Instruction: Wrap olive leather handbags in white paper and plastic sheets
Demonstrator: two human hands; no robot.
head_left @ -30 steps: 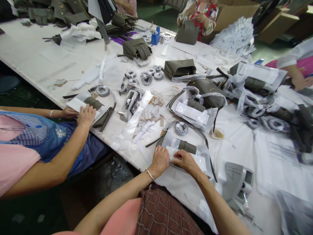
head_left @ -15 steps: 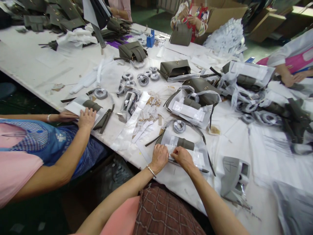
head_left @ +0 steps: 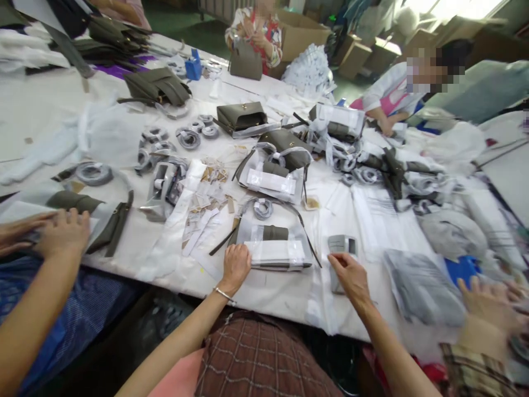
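A flat olive-grey bag wrapped in clear plastic and white paper point(head_left: 276, 251) lies on the white table point(head_left: 273, 295) in front of me. My left hand point(head_left: 235, 266) presses on its left edge, fingers curled down against the wrapping. My right hand point(head_left: 350, 277) is off to the right, closed over the lower part of a grey tape dispenser point(head_left: 341, 243) that stands beside the bag. A rolled grey strap point(head_left: 263, 209) lies just behind the bag.
A person on my left holds a similar wrapped piece point(head_left: 70, 201) with both hands point(head_left: 61, 231). Another person's blurred hand point(head_left: 491, 303) is at the right edge. Olive bags point(head_left: 242, 116), strap rolls point(head_left: 188, 138), paper tags point(head_left: 206, 196) and plastic wrapping cover the table. Two people work across it.
My right hand has left the wrapped bag and moved right onto the tape dispenser. My left hand stays on the bag's edge. The view has swung to the right.
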